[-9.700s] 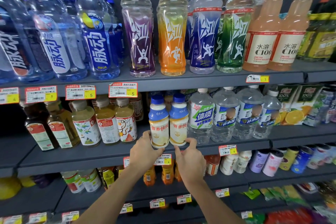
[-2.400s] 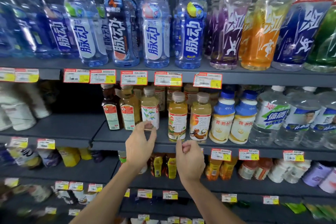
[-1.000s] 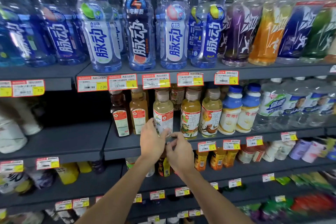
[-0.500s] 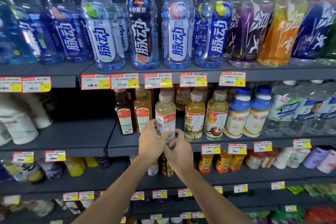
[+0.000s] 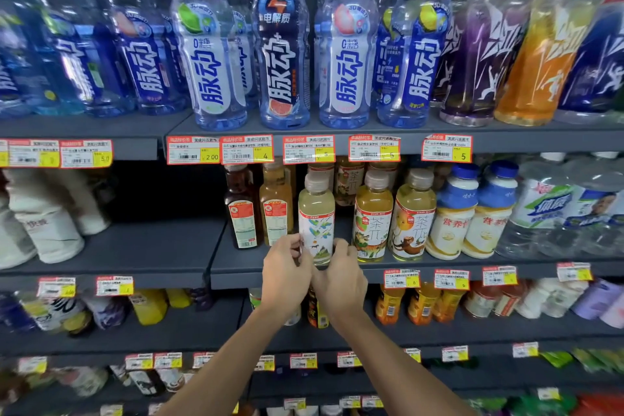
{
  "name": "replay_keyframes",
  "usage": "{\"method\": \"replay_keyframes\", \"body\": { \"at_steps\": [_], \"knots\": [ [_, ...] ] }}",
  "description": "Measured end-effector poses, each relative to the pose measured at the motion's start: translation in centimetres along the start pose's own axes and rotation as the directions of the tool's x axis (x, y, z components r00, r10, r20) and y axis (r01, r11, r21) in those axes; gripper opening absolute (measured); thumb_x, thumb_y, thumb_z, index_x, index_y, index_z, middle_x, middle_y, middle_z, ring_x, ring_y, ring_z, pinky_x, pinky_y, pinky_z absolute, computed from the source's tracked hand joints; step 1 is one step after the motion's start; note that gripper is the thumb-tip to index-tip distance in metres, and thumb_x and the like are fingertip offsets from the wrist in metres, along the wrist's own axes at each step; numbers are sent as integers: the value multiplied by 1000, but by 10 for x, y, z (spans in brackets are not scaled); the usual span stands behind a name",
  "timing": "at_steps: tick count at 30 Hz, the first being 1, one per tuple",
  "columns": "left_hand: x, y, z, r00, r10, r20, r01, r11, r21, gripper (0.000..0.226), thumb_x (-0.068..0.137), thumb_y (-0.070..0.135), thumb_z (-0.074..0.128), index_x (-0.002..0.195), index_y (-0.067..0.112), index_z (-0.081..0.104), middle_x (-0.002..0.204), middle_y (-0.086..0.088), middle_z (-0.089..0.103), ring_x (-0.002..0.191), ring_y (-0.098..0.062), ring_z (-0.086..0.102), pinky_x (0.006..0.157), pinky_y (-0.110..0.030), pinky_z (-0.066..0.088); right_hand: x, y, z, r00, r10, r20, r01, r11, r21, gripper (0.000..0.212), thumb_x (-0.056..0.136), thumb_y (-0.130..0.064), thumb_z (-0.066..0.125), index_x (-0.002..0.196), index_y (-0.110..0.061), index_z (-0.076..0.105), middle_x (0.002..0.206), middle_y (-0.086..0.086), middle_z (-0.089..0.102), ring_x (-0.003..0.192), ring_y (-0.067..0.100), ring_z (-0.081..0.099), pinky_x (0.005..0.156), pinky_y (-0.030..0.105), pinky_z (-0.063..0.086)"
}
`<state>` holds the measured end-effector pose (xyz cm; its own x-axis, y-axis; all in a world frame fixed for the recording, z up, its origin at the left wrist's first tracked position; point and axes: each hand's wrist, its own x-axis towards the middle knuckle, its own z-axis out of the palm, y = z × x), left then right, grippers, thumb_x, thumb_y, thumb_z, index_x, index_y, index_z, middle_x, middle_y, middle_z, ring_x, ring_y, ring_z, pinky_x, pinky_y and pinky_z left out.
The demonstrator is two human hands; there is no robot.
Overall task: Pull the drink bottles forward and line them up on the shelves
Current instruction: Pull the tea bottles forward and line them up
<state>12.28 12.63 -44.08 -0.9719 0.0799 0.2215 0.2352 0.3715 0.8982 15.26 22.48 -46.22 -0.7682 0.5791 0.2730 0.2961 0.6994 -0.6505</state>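
A pale tea bottle with a white bird-print label stands upright at the front edge of the middle shelf. My left hand grips its lower left side and my right hand grips its lower right side, so its base is hidden. To its right two tea bottles stand in line at the front. To its left a dark tea bottle and an amber one stand a little further back.
Two blue-capped milk drink bottles and clear water bottles fill the shelf to the right. Tall blue sports drinks line the shelf above. White bottles lie at the left. Price tags run along the shelf edges.
Both hands have closed round the pale tea bottle and it has come forward to the shelf's front edge. The view has moved closer to the shelf.
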Motion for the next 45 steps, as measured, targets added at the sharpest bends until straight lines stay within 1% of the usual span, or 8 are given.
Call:
{"method": "replay_keyframes", "body": {
  "at_steps": [3, 7, 12, 17, 19, 25, 34, 45],
  "knots": [
    [5, 1, -4, 999, 1, 40, 0, 1000, -6, 28, 95, 18, 60, 122, 26, 58, 111, 7, 65, 96, -3, 61, 77, -13, 48, 0, 4, 2, 1000, -26, 7, 26, 998, -55, 65, 88, -68, 52, 134, -22, 47, 120, 2, 49, 98, 25, 63, 68, 33, 40],
    [8, 2, -1, 992, 56, 110, -60, 998, 29, 17, 93, 22, 62, 106, 31, 57, 104, 9, 66, 93, -7, 62, 78, -23, 52, -5, 8, 2, 999, -15, -38, 20, 992, 122, 63, 92, -61, 56, 139, -19, 48, 127, -1, 54, 108, 22, 61, 81, 35, 49],
    [4, -3, 5, 986, 85, 141, -102, 988, 116, 37, 95, 25, 62, 131, 23, 58, 117, 4, 58, 106, -14, 56, 93, -31, 50, -7, 10, -2, 998, -29, -63, 35, 995, 98, 64, 92, -57, 57, 143, -20, 46, 129, -1, 54, 107, 21, 61, 82, 36, 51],
    [1, -2, 5, 984, 104, 146, -123, 984, 129, 35, 97, 21, 60, 132, 26, 61, 114, 7, 57, 97, -4, 55, 80, -9, 43, -17, 4, 0, 990, 73, -122, -62, 993, 98, 62, 89, -64, 58, 135, -22, 46, 124, -4, 50, 95, 20, 65, 73, 36, 52],
    [1, -5, 0, 995, 59, 78, -67, 993, 94, 36, 97, 20, 60, 133, 25, 60, 114, 9, 59, 98, -2, 57, 80, -9, 44, -22, -2, 1, 982, 119, -150, -95, 984, 154, 63, 82, -68, 63, 124, -26, 44, 119, -7, 50, 91, 17, 65, 70, 35, 51],
    [18, -9, -14, 939, -75, -334, 166, 954, 252, 52, 86, 43, 72, 125, 12, 55, 111, -1, 63, 109, -24, 57, 89, -45, 50, -20, -8, 6, 961, 250, -122, -234, 964, 129, 66, 78, -61, 74, 122, -23, 42, 119, -3, 49, 98, 22, 65, 67, 31, 36],
    [28, 0, 26, 872, -166, -460, 401, 781, 479, 78, 77, 68, 68, 123, 7, 49, 116, -12, 58, 108, -30, 52, 89, -41, 37, -15, 0, 2, 970, 209, -121, -198, 976, 92, 62, 83, -60, 67, 126, -23, 43, 121, -4, 52, 98, 21, 65, 69, 32, 35],
    [34, -4, 33, 846, -186, -499, 414, 820, 395, 67, 79, 56, 74, 119, 7, 52, 116, -15, 59, 108, -34, 51, 89, -45, 34, -17, 8, -3, 978, 178, -112, -166, 980, 109, 56, 84, -61, 66, 120, -25, 43, 116, -6, 53, 91, 18, 65, 68, 32, 39]
  ]
}}
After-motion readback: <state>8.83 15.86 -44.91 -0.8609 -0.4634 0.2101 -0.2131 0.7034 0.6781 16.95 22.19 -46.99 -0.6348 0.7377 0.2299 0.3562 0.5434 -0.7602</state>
